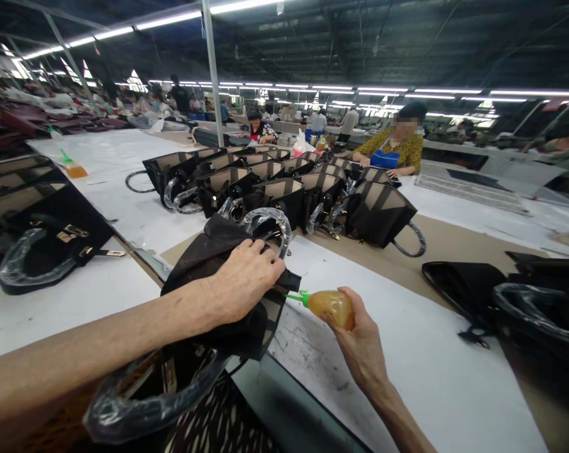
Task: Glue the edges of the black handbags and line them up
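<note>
A black handbag lies tilted in front of me, its plastic-wrapped handles sticking out above and below. My left hand is closed over the bag's upper part, fingers curled on the black material near an edge. In my right hand is a squeeze glue bottle of amber liquid, held sideways. Its thin green nozzle points left and reaches the bag's edge just below my left hand. Whether liquid is coming out, I cannot tell.
Several similar black handbags stand in rows across the white-covered table. More bags sit at left, others at right. Another amber bottle lies far left. A person in a blue apron works across the table.
</note>
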### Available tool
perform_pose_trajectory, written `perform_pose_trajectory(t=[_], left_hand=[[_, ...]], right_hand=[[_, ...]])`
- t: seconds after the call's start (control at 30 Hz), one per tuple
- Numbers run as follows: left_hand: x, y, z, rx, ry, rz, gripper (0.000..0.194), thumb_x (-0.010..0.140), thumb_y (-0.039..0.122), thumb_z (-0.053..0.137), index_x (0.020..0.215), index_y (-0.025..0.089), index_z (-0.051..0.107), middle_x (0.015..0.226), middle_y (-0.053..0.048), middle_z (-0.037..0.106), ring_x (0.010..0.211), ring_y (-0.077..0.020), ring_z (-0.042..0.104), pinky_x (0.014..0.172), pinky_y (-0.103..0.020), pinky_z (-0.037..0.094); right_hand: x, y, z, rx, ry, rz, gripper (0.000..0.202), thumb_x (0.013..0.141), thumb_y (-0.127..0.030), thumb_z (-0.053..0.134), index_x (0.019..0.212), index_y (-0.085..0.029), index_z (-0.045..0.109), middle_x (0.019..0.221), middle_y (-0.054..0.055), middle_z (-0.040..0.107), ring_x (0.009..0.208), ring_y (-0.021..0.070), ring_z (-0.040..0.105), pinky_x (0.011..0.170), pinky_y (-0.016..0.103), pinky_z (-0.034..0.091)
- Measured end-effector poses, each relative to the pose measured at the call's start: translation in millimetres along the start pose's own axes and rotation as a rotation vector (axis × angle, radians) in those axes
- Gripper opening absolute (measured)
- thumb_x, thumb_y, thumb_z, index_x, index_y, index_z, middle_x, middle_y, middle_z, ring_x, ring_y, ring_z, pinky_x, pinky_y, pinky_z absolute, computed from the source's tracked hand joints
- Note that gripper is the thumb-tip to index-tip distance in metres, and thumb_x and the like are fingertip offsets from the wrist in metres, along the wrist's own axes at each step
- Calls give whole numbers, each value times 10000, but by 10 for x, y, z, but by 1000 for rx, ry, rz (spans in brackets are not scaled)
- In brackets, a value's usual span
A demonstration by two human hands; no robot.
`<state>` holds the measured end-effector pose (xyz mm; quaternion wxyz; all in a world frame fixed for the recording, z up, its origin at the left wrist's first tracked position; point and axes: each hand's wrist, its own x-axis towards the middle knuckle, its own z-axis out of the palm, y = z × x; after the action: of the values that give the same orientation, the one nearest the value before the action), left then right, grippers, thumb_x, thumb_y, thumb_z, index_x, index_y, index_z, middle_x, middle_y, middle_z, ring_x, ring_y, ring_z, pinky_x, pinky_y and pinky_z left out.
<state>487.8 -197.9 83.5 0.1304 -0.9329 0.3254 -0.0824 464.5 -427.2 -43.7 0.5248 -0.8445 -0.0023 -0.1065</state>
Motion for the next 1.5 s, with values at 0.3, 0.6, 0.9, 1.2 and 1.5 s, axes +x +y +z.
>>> perform_pose_trajectory(t=[0.3, 0.6, 0.9, 1.2, 1.5], left_hand=[[-182, 75, 44, -17, 63, -5, 155, 746, 201, 579, 866, 171, 485, 862, -58, 553, 826, -242, 447, 654, -368, 367], [-262, 115, 35, -54, 14, -11, 223, 732, 217, 604, 906, 175, 472, 907, -51, 548, 860, -247, 434, 701, -387, 368], [-340, 166, 29, -94, -14, -29, 207, 730, 181, 587, 915, 170, 495, 913, -57, 555, 869, -246, 430, 708, -390, 393], [-407, 198, 27, -126, -35, -47, 235, 723, 167, 584, 943, 168, 500, 924, -53, 551, 884, -246, 426, 724, -390, 406], [-443, 226, 44, -134, -48, -55, 276, 711, 158, 590, 972, 166, 500, 962, -70, 551, 908, -246, 417, 749, -388, 401]], right_hand=[[-12, 58, -7, 41, -89, 87, 502, 710, -479, 652, 1094, -198, 491, 873, 24, 597, 764, 233, 564, 718, 339, 446], [-68, 40, -55, 131, -162, 185, 454, 684, -441, 676, 1035, -203, 512, 836, 11, 616, 763, 233, 578, 666, 313, 464], [-107, 61, -116, 209, -231, 261, 439, 702, -437, 677, 1029, -214, 486, 855, 10, 608, 788, 236, 580, 679, 332, 491], [-164, 44, -131, 252, -265, 305, 422, 692, -433, 688, 992, -208, 496, 821, 3, 615, 774, 214, 566, 659, 298, 485], [-213, -14, -157, 336, -303, 388, 427, 690, -450, 665, 991, -197, 500, 831, 31, 632, 787, 248, 601, 652, 339, 508]])
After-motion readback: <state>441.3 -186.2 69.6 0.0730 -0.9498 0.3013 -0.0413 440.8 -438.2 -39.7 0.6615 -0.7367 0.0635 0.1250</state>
